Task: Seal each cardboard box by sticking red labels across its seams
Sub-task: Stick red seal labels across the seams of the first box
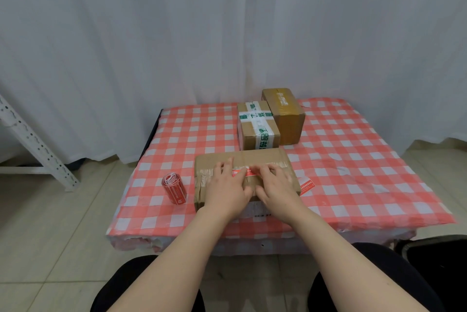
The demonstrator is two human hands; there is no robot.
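A flat cardboard box (255, 157) lies at the near middle of the table. A red label (242, 172) runs across its top seam. My left hand (226, 189) and my right hand (274, 186) both lie flat on the box top, fingers pressing down on the label from either side. A roll of red labels (174, 189) stands on the cloth left of the box. Another single red label (306, 186) sticks out at the box's right edge; whether it is stuck on I cannot tell.
Two smaller cardboard boxes stand behind: one with white-and-green tape (257, 124), one plain brown box (284, 114). The low table carries a red-and-white checked cloth (353, 160). A white metal rack leg (32, 144) leans at the left, and white curtains hang behind.
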